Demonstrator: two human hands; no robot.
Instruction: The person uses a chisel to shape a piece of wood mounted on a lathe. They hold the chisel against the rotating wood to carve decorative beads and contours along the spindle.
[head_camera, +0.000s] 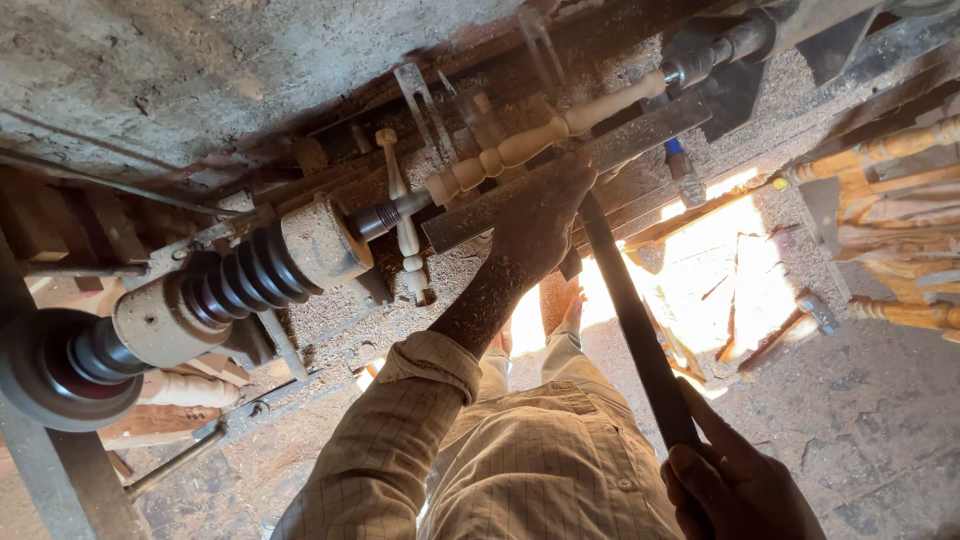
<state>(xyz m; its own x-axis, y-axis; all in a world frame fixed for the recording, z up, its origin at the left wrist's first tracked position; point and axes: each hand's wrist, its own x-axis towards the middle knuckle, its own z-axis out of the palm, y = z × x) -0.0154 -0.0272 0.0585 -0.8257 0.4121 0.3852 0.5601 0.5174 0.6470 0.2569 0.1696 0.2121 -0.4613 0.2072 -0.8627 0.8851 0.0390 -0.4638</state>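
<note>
Two hands on long chisel (630, 310), axis diag. toward spindle (540, 140), fingers gripping it.

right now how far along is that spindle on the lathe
Mostly shaped: the spindle on the lathe already has beads and tapers along its length. In hand: the left hand presses a long chisel onto the tool rest against the wood, and the right hand grips the handle. Left: it is still mounted between the centres. A finished spindle lies on the bed.
</note>
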